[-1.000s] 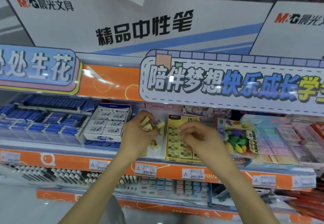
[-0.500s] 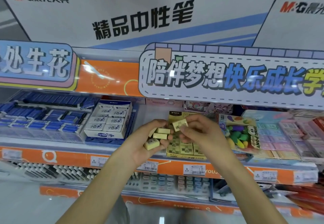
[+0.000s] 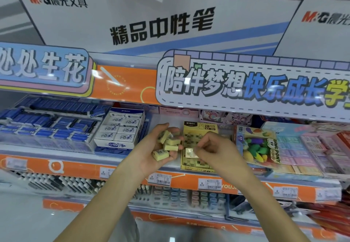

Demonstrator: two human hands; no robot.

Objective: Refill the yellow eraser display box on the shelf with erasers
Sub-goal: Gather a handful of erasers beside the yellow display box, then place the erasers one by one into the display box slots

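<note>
The yellow eraser display box (image 3: 200,128) stands on the shelf, tilted towards me, with rows of pale yellow erasers inside. My left hand (image 3: 151,148) is cupped just left of the box and holds several yellow erasers (image 3: 166,145) in its palm. My right hand (image 3: 214,147) hovers over the middle of the box and pinches one eraser (image 3: 189,151) between thumb and fingers, low over the rows. My right hand hides part of the box.
A white eraser box (image 3: 121,130) sits left of my left hand, with blue packs (image 3: 47,126) beyond it. A pack of fruit-shaped erasers (image 3: 259,145) leans right of the yellow box. Orange shelf edge with price tags (image 3: 210,184) runs below; pens fill the lower shelf.
My right hand took one eraser from the pile in my left hand and moved it down over the yellow box. My left hand opened up and now shows the erasers in its palm.
</note>
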